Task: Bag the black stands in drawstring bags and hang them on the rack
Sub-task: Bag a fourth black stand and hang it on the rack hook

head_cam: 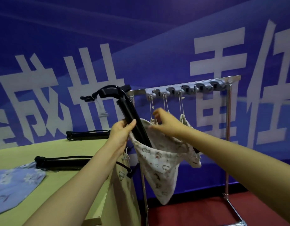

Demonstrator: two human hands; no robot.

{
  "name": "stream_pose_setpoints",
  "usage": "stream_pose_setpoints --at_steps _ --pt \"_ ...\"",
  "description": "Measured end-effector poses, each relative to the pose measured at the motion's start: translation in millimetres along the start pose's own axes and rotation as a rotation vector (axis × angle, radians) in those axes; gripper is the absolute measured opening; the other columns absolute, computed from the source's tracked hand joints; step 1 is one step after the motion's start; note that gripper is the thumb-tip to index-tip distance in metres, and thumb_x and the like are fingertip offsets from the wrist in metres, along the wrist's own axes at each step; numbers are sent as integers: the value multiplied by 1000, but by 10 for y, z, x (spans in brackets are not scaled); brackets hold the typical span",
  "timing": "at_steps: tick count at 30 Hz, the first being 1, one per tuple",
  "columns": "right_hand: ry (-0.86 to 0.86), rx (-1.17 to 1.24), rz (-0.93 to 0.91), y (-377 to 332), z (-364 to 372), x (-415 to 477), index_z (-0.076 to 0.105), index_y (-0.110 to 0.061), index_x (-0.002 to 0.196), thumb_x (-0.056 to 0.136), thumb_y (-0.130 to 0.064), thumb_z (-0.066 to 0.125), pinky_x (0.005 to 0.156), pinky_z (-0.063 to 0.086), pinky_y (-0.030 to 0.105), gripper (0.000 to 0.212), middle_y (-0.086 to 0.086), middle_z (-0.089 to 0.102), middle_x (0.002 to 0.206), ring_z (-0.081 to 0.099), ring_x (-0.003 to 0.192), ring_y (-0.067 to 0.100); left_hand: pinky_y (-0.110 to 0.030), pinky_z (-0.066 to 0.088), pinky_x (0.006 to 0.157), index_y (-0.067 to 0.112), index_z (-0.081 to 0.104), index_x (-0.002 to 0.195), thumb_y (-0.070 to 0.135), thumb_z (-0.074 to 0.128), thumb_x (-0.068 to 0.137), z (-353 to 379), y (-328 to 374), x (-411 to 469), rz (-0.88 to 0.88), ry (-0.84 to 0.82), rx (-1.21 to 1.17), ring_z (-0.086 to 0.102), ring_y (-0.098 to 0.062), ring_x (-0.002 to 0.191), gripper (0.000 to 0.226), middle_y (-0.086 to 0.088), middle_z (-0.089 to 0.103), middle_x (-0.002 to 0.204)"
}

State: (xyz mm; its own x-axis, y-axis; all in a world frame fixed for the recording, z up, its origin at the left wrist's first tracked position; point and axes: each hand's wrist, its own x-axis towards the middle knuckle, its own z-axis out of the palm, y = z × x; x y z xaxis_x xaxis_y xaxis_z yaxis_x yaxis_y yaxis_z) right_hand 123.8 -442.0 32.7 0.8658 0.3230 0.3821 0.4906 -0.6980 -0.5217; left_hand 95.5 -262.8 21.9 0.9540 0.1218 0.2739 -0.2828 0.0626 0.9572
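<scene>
My left hand [121,132] grips a black stand [126,108] by its tube; the stand tilts, with its lower end inside the mouth of a white patterned drawstring bag [160,162]. My right hand [165,123] pinches the far rim of that bag and holds it up. The bag hangs in the air in front of the metal rack [186,86]. Two more black stands [87,135] [59,162] lie on the green table [67,190]. A blue patterned bag [15,183] lies flat at the table's left.
The rack has a row of grey hooks [190,89]; cords from three of them carry bags that hang behind my right hand. The rack's legs [227,136] stand on a red floor [190,214]. A blue wall with large white characters is close behind.
</scene>
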Motion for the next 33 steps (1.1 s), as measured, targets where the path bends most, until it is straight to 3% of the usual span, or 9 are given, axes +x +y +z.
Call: stream_pose_setpoints --at_steps 2,4,6,11,20,23,27,30,33 --pt "-215 -96 86 95 54 -44 54 -5 111 88 -26 64 80 46 35 32 12 58 110 56 97 25 -20 57 62 8 64 101 10 56 91 -25 49 -14 12 -25 8 72 -9 73 13 0 73 83" --pt "-173 -26 136 139 90 -62 54 -5 83 92 -13 54 61 42 29 13 14 57 78 54 72 25 -21 56 66 8 63 105 13 54 93 -56 88 -39 21 -59 13 71 -11 79 16 -3 72 90" --pt "-95 213 204 123 29 -65 53 -8 72 95 -10 47 49 37 24 24 6 48 61 45 55 17 -27 54 79 6 62 109 17 53 94 -110 100 -66 23 -75 23 69 -16 89 22 -5 71 96" --pt "-177 584 202 -10 -140 -24 66 -9 94 97 -17 51 62 51 23 18 6 65 80 60 70 17 -44 43 104 15 64 102 26 54 93 -226 -11 -70 -23 15 17 59 -29 114 17 -7 67 106" --pt "-235 785 271 -267 -83 48 63 -9 92 99 -27 47 72 54 34 25 9 65 84 62 72 20 -45 48 97 7 61 103 21 57 92 -164 -186 -102 -76 131 -72 62 -31 107 18 -13 66 105" --pt "-232 849 290 -287 -43 66 61 -12 80 99 -26 48 56 52 24 27 6 63 72 60 60 16 -32 52 78 6 58 105 19 61 88 -97 -231 -145 -74 144 -139 64 -25 94 22 -9 66 96" --pt "-188 939 351 -220 -23 97 61 -9 82 97 -25 51 53 54 23 25 8 63 71 61 60 17 -40 51 90 8 57 109 15 67 83 -84 -250 -168 -115 185 -259 64 -26 97 28 -10 66 99" --pt "-213 817 384 -71 -1 126 63 -6 87 93 -24 58 66 54 32 19 9 65 75 61 66 21 -39 48 96 16 58 101 17 69 83 -20 -256 -205 -68 245 -197 62 -25 103 21 -7 65 102" --pt "-280 455 354 82 20 89 67 -14 86 87 -13 65 56 49 26 3 4 60 71 54 56 12 -40 44 103 15 55 117 25 72 80 4 -216 -197 -6 397 -34 57 -23 112 42 -6 61 119"
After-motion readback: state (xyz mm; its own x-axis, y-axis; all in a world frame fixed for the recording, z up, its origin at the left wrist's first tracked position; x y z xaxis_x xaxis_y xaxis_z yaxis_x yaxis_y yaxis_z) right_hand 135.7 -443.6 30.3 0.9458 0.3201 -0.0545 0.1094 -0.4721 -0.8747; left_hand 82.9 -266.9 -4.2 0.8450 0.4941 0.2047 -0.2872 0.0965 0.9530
